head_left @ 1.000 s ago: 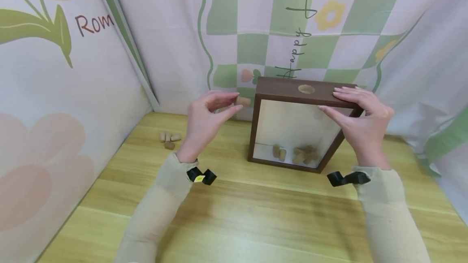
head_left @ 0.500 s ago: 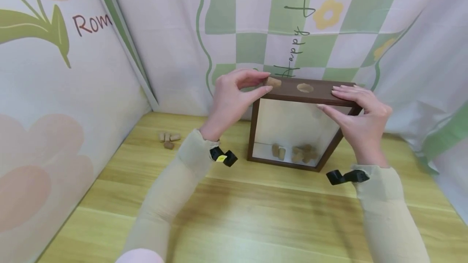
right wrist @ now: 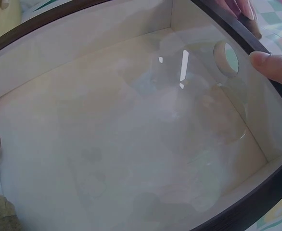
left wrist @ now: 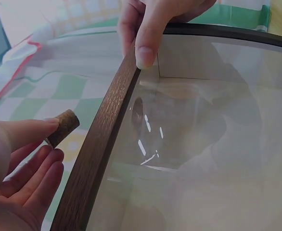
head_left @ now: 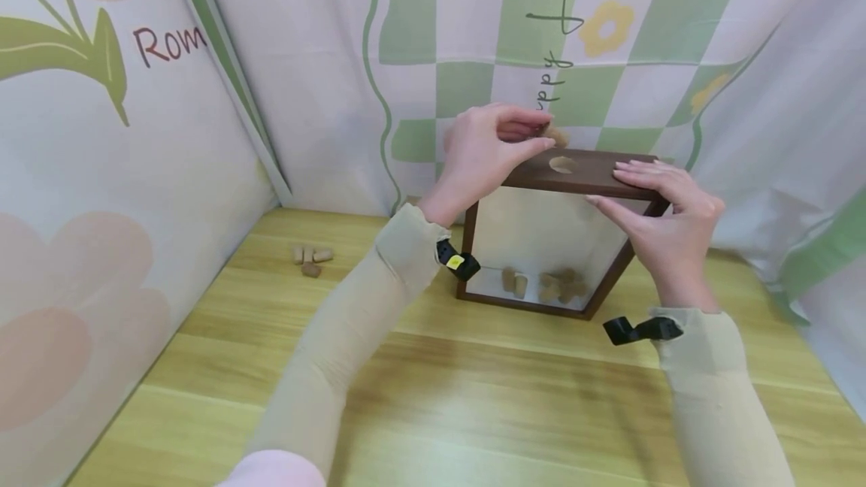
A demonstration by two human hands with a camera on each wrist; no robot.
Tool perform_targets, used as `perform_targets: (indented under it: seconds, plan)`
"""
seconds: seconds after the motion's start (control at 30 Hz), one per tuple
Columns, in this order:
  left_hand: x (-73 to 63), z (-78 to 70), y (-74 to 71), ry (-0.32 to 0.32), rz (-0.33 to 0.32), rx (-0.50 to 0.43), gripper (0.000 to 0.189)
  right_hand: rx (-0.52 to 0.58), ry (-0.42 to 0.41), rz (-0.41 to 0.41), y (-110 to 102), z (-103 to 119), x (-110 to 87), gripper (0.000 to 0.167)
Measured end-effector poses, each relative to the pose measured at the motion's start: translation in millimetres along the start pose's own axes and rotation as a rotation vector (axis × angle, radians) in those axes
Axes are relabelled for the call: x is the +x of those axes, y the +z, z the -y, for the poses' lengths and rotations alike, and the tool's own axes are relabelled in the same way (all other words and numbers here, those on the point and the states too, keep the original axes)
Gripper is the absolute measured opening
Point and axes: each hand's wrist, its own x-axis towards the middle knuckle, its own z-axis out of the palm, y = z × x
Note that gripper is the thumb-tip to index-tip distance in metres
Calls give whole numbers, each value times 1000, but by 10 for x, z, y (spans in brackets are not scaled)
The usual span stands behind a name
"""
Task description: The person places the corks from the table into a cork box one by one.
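Observation:
A cork is pinched between the thumb and fingers of my left hand, just above the top of a dark brown wooden box. In the left wrist view the cork sits apart from the frame. The box stands upright with a clear front and a round hole in its top. My right hand grips the box's top right corner, fingers on top and thumb against the front. Several corks lie inside on the box's bottom.
Several loose corks lie on the wooden table at the left. A patterned curtain hangs close behind the box, and a printed cloth wall rises at the left.
My left hand has carried the cork right and upward, from left of the box to above its top near the hole. My right hand has stayed on the box's corner.

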Motion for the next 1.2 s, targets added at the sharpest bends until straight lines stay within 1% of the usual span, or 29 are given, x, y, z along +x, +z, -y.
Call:
perform_targets:
  seconds: [0.1,0.23,0.3,0.43,0.53,0.67,0.8,0.87,1.03,1.2]
  plan:
    - [61,-17,51,4,53,36,31,5,-4,-7,-4,106,12,44]
    - [121,-19,101,19,108,161,32,14,-3,-14,-11,248,31,42]
    - [137,-14,117,4,137,209,32,18,0,-13,-13,281,33,41]
    - [144,8,139,-15,177,249,32,8,5,-9,-14,258,25,42]
    - [140,21,146,-8,184,267,34,5,3,-11,-8,192,20,43]
    - [132,27,145,-2,171,262,38,10,-4,-16,-2,97,17,42]
    - [116,32,142,-4,141,223,40,6,-3,-11,-3,32,7,43]
    - [95,35,132,-4,118,188,40,7,-1,-10,-3,57,7,43]
    - [5,48,55,-1,47,94,41,5,1,-6,1,72,2,44]
    - [-94,103,-84,10,-56,0,40,-4,9,-3,1,-23,-8,47]
